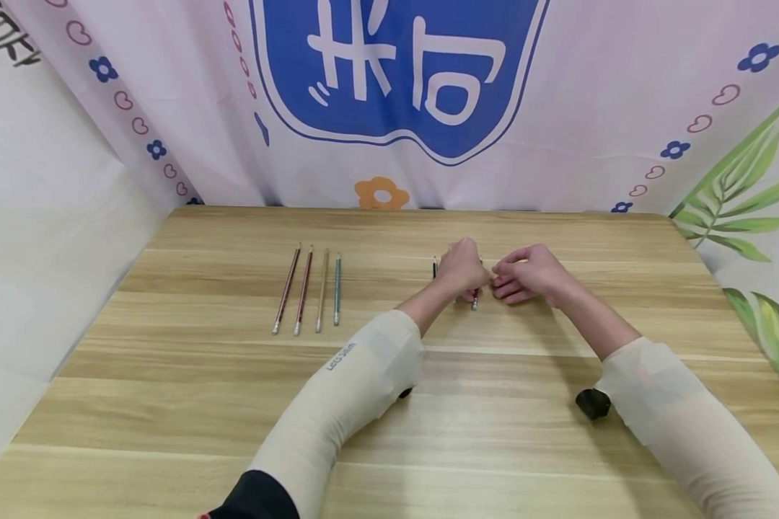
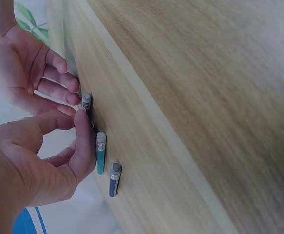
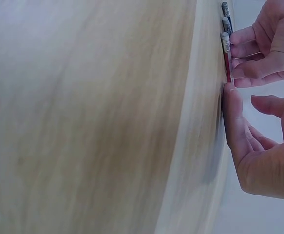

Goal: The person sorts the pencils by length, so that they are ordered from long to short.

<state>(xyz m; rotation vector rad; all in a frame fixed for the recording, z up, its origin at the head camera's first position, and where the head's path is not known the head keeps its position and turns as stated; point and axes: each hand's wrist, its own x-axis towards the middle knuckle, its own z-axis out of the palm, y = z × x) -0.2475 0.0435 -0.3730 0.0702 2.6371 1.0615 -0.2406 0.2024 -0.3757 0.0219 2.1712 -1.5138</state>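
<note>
Probably light and stiff, the red pencil (image 3: 227,61) lies right of centre on the far half of the tabletop (image 1: 493,432); its smooth shaft could roll, so mid-length suits a pinch. From my end I can't tell whether the left hand (image 1: 464,268) grips it; the right hand (image 1: 534,275), thumb and forefinger apart, is just beside. Room opens nearside, away from the far edge.
</note>
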